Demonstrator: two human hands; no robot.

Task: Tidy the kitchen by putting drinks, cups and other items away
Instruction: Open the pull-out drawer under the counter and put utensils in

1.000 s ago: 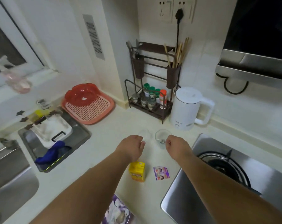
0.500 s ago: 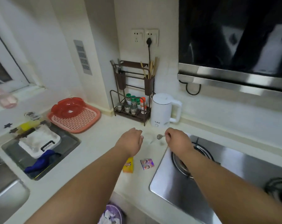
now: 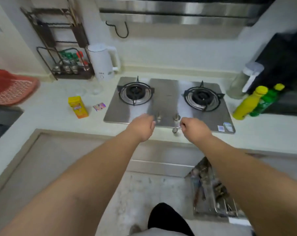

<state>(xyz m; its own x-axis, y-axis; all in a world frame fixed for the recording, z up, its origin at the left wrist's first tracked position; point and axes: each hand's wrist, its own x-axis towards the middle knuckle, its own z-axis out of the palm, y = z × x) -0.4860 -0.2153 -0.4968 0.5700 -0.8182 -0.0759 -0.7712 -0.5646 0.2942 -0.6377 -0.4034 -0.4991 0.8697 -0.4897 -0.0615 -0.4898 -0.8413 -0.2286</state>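
My right hand [image 3: 194,129] is pinched on a small metal spoon [image 3: 175,130], whose bowl hangs down over the front edge of the gas stove [image 3: 166,92]. Beside it, my left hand [image 3: 141,127] is loosely curled and holds nothing. On the counter to the left stand a yellow drink carton [image 3: 77,107] and a small pink sachet [image 3: 99,106]. Two clear glass cups [image 3: 96,87] sit, blurred, in front of the white kettle [image 3: 104,63]. A yellow bottle [image 3: 249,103] and a green bottle [image 3: 267,101] stand at the right of the stove.
A dark spice rack [image 3: 66,65] stands beside the kettle in the corner. A red drainer tray [image 3: 11,89] lies at the far left. A clear jug [image 3: 243,82] is behind the bottles. Below the counter at the right, a drawer [image 3: 212,189] with utensils stands open.
The view has swung right from the corner to the stove. My right hand lifted the spoon out of the glass and carried it to the stove's front edge; my left hand came along.
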